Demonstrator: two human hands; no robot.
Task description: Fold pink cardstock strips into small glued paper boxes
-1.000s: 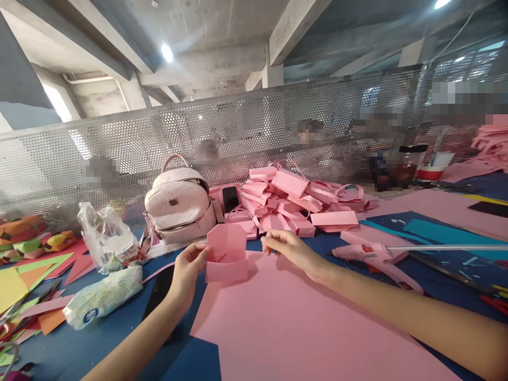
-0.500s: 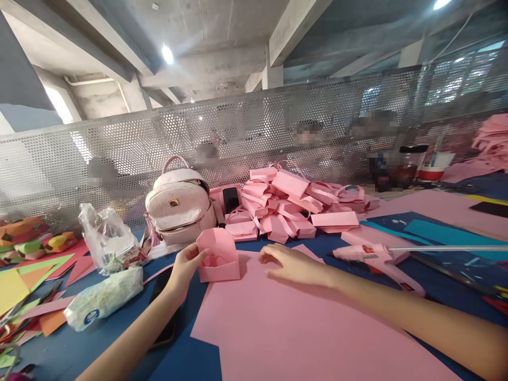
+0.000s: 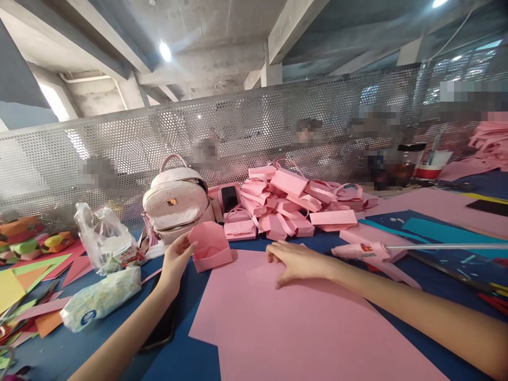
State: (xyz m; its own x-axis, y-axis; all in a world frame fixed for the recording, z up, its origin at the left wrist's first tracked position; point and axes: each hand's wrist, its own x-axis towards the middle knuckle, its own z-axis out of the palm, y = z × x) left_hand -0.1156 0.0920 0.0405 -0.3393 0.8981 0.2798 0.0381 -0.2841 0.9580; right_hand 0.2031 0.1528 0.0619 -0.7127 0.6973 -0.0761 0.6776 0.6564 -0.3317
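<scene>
My left hand (image 3: 177, 260) is closed on the left edge of a small pink paper box (image 3: 213, 259), thumb in front and fingers behind. The box stands tilted, its rounded flap up and its inside facing me. My right hand (image 3: 291, 263) hovers over or rests on the large pink paper sheet (image 3: 278, 323), fingers bent and thumb apart, with nothing seen in it. Whether its fingertips touch the sheet I cannot tell. Just right of that hand lies a pink glue gun (image 3: 371, 253) with a long glue stick out of its back.
Behind is a heap of folded pink paper bags (image 3: 289, 196), beside a white backpack (image 3: 178, 198). A tissue pack (image 3: 103, 299), a plastic bag (image 3: 105, 238) and a dark phone (image 3: 161, 328) lie left. Blue sheets (image 3: 448, 235) lie right. A perforated metal screen (image 3: 246, 127) closes the back.
The paper box has moved slightly left and up with my left hand, its flap tipped back. My right hand's thumb has spread away from the fingers.
</scene>
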